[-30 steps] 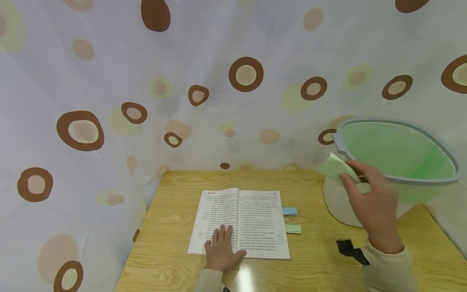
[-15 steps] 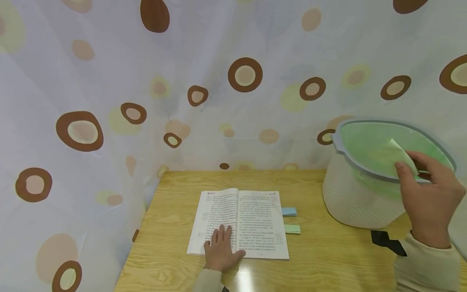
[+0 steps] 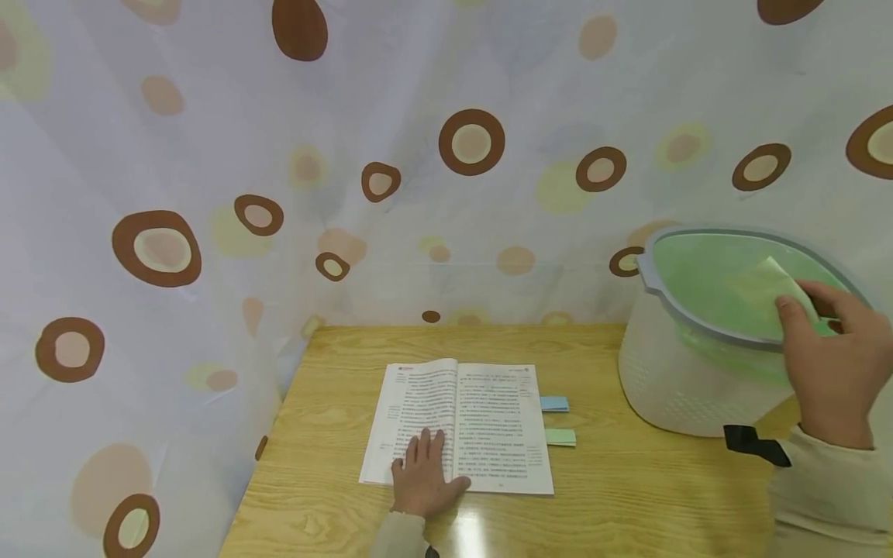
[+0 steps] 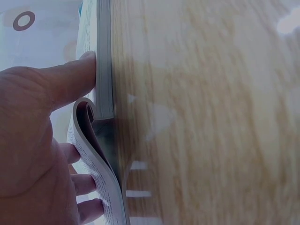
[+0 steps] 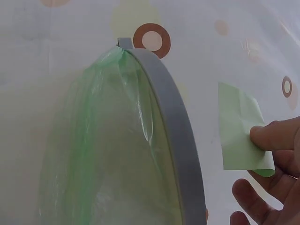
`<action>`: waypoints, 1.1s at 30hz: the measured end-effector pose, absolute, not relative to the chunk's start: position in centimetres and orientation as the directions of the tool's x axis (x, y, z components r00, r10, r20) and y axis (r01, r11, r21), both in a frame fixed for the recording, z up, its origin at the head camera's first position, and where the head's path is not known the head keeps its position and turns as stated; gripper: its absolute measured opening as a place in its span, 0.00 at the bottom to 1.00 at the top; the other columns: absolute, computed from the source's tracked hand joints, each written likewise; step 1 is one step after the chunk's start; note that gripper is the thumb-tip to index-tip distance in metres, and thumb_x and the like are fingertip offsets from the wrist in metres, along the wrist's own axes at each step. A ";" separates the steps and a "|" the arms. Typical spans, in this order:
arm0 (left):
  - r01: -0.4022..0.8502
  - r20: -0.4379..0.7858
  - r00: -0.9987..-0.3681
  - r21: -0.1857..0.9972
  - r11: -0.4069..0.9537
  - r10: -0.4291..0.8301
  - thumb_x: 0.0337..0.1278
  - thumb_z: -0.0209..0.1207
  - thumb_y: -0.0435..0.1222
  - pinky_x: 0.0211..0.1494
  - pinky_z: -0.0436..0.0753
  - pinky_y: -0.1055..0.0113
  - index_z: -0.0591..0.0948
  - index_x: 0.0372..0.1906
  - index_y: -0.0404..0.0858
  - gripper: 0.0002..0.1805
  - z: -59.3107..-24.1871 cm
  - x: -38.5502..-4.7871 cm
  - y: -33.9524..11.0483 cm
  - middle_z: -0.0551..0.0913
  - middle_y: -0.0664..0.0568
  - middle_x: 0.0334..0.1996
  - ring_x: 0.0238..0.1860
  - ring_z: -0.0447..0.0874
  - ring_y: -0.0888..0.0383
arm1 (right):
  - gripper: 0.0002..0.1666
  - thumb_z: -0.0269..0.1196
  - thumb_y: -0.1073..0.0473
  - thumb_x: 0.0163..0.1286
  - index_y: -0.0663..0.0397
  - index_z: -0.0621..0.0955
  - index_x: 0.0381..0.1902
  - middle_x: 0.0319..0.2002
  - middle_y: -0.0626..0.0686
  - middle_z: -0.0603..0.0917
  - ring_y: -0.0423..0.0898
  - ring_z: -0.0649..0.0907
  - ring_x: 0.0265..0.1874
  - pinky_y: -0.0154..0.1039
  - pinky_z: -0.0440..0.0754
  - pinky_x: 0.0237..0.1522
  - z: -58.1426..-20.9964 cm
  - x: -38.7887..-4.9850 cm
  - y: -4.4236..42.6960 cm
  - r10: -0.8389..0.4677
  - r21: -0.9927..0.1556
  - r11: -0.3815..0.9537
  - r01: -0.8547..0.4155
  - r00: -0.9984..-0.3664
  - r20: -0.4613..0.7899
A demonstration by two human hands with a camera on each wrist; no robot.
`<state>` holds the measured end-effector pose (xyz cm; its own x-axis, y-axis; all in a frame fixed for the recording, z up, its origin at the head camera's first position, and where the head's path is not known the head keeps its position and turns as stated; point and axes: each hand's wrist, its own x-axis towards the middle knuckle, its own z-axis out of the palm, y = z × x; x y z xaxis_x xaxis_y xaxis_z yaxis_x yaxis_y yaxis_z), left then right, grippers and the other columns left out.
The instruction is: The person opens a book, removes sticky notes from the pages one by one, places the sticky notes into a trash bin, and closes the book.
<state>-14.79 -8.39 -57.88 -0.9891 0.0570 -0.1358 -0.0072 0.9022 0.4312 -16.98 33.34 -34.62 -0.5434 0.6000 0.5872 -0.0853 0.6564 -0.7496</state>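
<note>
Study-type nook, wood tbl, open bk, dotted sheet bkgd

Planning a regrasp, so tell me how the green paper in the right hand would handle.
The green paper probably bends easily: its lower corner curls by the right hand. It is likely light, as it looks thin.

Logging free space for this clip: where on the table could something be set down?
Bare table shows left of the book, behind it up to the curtain, and right of its tabs, short of the bin and right sleeve. Crowded: the book, under the left hand; the back right, where the bin stands, right hand near.
</note>
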 end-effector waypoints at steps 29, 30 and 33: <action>-0.007 -0.135 -0.989 0.445 0.896 0.059 0.49 0.64 0.59 0.69 0.60 0.29 0.62 0.75 0.42 0.50 -57.8 -14.7 -8.4 0.60 0.39 0.76 0.75 0.58 0.36 | 0.24 0.55 0.54 0.73 0.65 0.80 0.58 0.29 0.45 0.77 0.68 0.61 0.68 0.68 0.45 0.72 -35.6 -19.2 35.4 0.604 -0.724 0.679 0.124 -0.655 0.454; -0.010 -0.138 -0.989 0.444 0.896 0.058 0.49 0.64 0.59 0.70 0.60 0.30 0.62 0.75 0.43 0.50 -57.7 -14.7 -8.4 0.60 0.39 0.76 0.76 0.57 0.36 | 0.24 0.54 0.54 0.73 0.66 0.80 0.58 0.34 0.55 0.79 0.68 0.61 0.69 0.68 0.45 0.71 -35.6 -19.2 35.3 0.603 -0.722 0.679 0.134 -0.662 0.445; -0.006 -0.139 -0.988 0.447 0.894 0.062 0.48 0.65 0.58 0.69 0.60 0.29 0.63 0.74 0.41 0.50 -57.4 -14.7 -8.4 0.61 0.38 0.76 0.75 0.58 0.36 | 0.25 0.53 0.56 0.73 0.66 0.78 0.60 0.51 0.74 0.77 0.69 0.59 0.69 0.70 0.45 0.70 -35.7 -19.2 35.3 0.594 -0.709 0.688 0.157 -0.682 0.426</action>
